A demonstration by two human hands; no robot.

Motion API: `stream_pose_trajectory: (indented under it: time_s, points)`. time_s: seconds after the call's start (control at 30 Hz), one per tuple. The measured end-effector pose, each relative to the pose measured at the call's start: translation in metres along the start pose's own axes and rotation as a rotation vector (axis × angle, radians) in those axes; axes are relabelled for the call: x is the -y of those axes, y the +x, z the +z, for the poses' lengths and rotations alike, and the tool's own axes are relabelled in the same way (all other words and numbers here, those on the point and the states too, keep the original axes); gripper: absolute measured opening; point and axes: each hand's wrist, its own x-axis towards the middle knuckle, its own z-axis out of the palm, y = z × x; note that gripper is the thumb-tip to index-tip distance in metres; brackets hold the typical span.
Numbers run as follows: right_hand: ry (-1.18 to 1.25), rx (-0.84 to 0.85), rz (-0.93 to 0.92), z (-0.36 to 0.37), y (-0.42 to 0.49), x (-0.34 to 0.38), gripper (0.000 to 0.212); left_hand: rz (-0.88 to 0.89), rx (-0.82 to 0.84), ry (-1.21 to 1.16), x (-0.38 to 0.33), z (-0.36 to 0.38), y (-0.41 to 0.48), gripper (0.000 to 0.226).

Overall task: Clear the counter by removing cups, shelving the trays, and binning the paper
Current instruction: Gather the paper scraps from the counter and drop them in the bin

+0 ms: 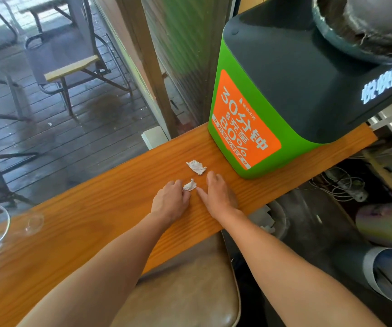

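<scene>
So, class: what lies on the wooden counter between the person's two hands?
In the head view, a small crumpled paper scrap lies between the left hand and right hand, touching the left fingertips.

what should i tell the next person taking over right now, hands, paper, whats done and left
Left hand: fingertips pinching the small paper scrap on the wooden counter.
Right hand: flat on the counter beside that scrap, holding nothing.
Larger paper scrap: lies loose just beyond, near the green charging box.
Glass cups: on the counter's far left end.
Done: nothing binned that shows. No trays or bin in view.
Left: gather both scraps, bin them, remove the cups.
</scene>
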Motion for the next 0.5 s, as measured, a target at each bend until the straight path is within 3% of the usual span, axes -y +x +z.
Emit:
stream_pose_trajectory:
  time_s: [0.13,0.33,0.5]
  points:
    - [-0.083,0.047,-0.081,0.001,0.000,-0.003,0.056,0.030,-0.042,-0.128,0.007,0.001,-0.004,0.022]
    - [-0.026,-0.058,-0.120,0.001,0.012,0.007,0.050,0.127,-0.146,-0.191,0.017,-0.005,-0.009,0.029]
    - [-0.149,-0.009,-0.083,-0.004,0.037,0.016,0.037,0.097,-0.096,-0.185,0.026,-0.004,-0.026,0.013]
